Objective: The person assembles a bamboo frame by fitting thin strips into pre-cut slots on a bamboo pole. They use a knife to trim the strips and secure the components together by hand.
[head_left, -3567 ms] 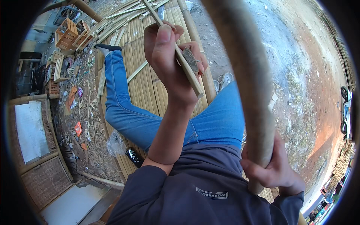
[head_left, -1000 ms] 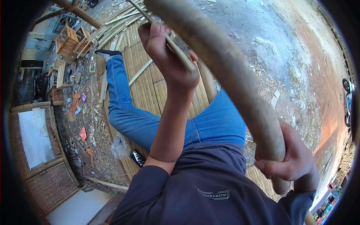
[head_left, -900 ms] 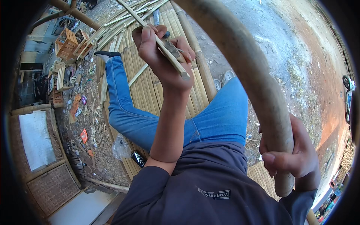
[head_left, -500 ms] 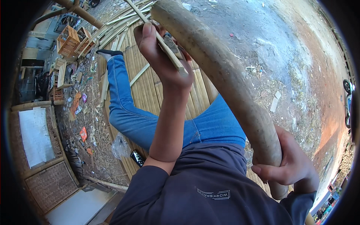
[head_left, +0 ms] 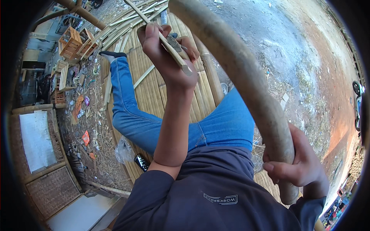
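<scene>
The work looks to be under way: a pile of bamboo strips (head_left: 127, 20) already lies in slim lengths at the upper left, and one more bamboo strip (head_left: 169, 49) is up in the left hand (head_left: 169, 54) at upper centre. That held strip slants down to the right from the top edge to a blunt, pale end; no split shows along its visible part. Nothing shows which strips in the pile are finished, so what is left cannot be counted.

The left fingers are curled partway in, the thumb pressed along the strip, which crosses the palm; beside it they also hold a small, flat grey piece (head_left: 174, 43), too covered to identify. The right hand (head_left: 302, 161), at lower right, has its fingers closed around the lower part of a thick wooden stick (head_left: 239, 65), whose upper end rises to top centre, just beside the left hand in the frame; whether they touch cannot be told.

Below them, mid-frame, is the slatted bamboo platform (head_left: 150, 94), with a loose strip (head_left: 144, 76) across it.
</scene>
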